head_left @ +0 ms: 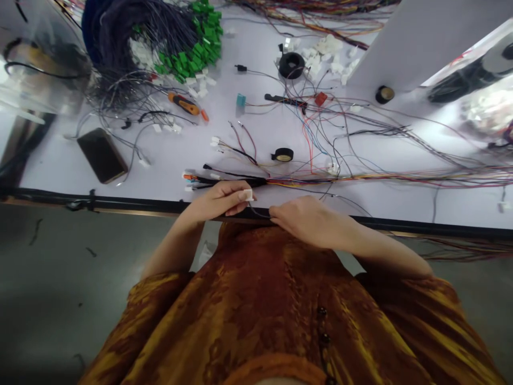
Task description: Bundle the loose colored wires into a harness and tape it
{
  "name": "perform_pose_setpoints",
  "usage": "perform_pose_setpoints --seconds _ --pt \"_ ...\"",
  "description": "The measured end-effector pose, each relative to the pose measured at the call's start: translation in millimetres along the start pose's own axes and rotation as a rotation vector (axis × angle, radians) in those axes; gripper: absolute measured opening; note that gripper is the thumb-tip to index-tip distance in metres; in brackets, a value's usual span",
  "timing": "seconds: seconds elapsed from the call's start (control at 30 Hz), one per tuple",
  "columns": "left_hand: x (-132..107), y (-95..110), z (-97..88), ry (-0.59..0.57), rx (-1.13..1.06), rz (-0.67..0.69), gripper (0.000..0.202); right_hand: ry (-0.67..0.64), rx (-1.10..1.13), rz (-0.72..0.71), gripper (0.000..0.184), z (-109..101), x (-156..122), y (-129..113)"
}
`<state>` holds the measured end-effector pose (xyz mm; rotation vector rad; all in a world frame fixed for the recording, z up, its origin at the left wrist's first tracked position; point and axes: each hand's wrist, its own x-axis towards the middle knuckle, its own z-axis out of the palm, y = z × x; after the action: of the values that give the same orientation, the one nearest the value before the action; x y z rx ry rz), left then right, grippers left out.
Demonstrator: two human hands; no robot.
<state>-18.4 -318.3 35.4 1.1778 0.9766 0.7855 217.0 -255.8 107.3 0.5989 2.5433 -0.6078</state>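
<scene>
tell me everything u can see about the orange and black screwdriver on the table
The orange and black screwdriver lies flat and diagonally on the pale white table. Its chunky grip looks like moulded plastic, orange with black sections. No metal shaft is clearly visible, and a small orange piece sits just beyond its lower end. Nothing appears to rest on it, and no hand touches it.

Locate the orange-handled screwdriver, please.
In the head view, the orange-handled screwdriver lies on the white table, left of centre, just below the green connectors.
</scene>
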Motion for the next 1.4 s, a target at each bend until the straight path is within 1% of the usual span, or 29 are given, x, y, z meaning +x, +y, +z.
perform_pose_setpoints --seconds 0.03,0.1,0.17,0.23,0.27,0.3,0.37,0.43,0.47,0.53,0.57,0.6,0.63,0.67,0.7,0.77,0.83,0.87,0.9,0.93,1.0,1.07,1.17,1.23,1.27,1.37,1.4 --pt "-1.7 -0.1 2.7 -0.003 -0.025 -0.007 0.028 0.024 0.007 -0.003 0.025 1.4 -2.5 0.8" --pt "-5.0 0.0 7.3 0.042 -0.063 -0.003 0.023 0.105 0.037 -0.022 0.026 4.7 -10.8 4.5" --pt "-7.5 -0.8 8.5 0.176 -0.149 0.041 0.020 0.192 0.071 -0.037 0.029 7.9 -24.0 11.1" --pt "-9.4 -3.6 6.2 0.359 -0.319 0.102 0.022 0.264 0.097 -0.013 0.031 12.6 -39.0 20.0" --pt "-10.1 -6.1 4.6 0.444 -0.410 0.126 0.025 0.278 0.115 0.017 0.031 16.5 -45.3 24.9" --pt "-10.8 -9.5 3.4 0.512 -0.485 0.137 0.030 0.274 0.141 0.051 0.030 22.0 -50.1 29.7" --pt "-11.7 -19.0 3.6 0.583 -0.558 0.115 0.035 0.210 0.220 0.121 0.031 38.2 -53.7 37.7" --pt "-12.0 -31.8 7.9 0.583 -0.569 0.050 0.036 0.111 0.318 0.168 0.034 59.4 -51.1 42.8" --pt "-12.0 -38.6 10.9 0.560 -0.563 0.001 0.036 0.058 0.363 0.182 0.036 70.2 -48.9 44.5" --pt "-12.2 -50.8 15.9 0.476 -0.532 -0.113 0.038 -0.056 0.402 0.188 0.039 87.1 -45.1 47.3" --pt "-12.5 -55.4 17.0 0.435 -0.504 -0.162 0.040 -0.103 0.396 0.178 0.037 91.5 -43.6 48.9" --pt "-12.9 -58.4 16.6 0.409 -0.466 -0.198 0.043 -0.123 0.383 0.164 0.034 92.7 -41.8 50.9" --pt "-13.4 -59.9 14.9 0.399 -0.423 -0.216 0.044 -0.103 0.375 0.148 0.030 90.5 -38.9 53.3" --pt "-13.8 -60.0 12.0 0.396 -0.377 -0.218 0.043 -0.037 0.382 0.131 0.029 85.5 -33.8 55.9" --pt "-13.9 -58.7 8.2 0.397 -0.332 -0.204 0.042 0.062 0.409 0.115 0.030 78.4 -25.7 58.8" --pt "-12.4 -54.0 0.0 0.405 -0.253 -0.145 0.037 0.291 0.485 0.084 0.032 61.8 1.7 64.7" --pt "-8.0 -48.7 -6.2 0.424 -0.196 -0.079 0.036 0.457 0.532 0.065 0.029 47.8 42.1 69.9" --pt "-4.9 -46.6 -8.0 0.445 -0.174 -0.055 0.036 0.518 0.541 0.068 0.026 42.9 64.6 71.7" --pt "-1.4 -45.1 -8.8 0.468 -0.157 -0.041 0.035 0.556 0.539 0.104 0.023 39.5 86.5 72.9" --pt "2.1 -44.4 -8.9 0.491 -0.144 -0.035 0.035 0.567 0.511 0.162 0.022 37.4 106.4 73.3" --pt "8.7 -45.0 -7.8 0.535 -0.113 -0.037 0.036 0.526 0.429 0.248 0.026 36.2 136.2 72.3" --pt "13.6 -47.7 -6.7 0.571 -0.074 -0.044 0.032 0.478 0.356 0.295 0.022 37.3 151.2 69.9" --pt "18.7 -52.0 -7.3 0.595 0.058 -0.032 0.020 0.489 0.320 0.318 0.016 40.6 155.2 66.9" --pt "22.3 -53.1 -9.1 0.603 0.227 0.008 0.013 0.515 0.306 0.322 0.018 43.0 153.9 65.9" --pt "24.5 -53.1 -10.2 0.607 0.328 0.036 0.014 0.518 0.294 0.316 0.019 44.1 153.5 65.5" --pt "32.6 -52.8 -14.3 0.610 0.618 0.117 0.030 0.475 0.241 0.274 0.025 46.6 153.5 64.9" --pt "35.6 -53.1 -15.8 0.596 0.700 0.120 0.037 0.448 0.227 0.247 0.027 47.2 153.7 65.0"
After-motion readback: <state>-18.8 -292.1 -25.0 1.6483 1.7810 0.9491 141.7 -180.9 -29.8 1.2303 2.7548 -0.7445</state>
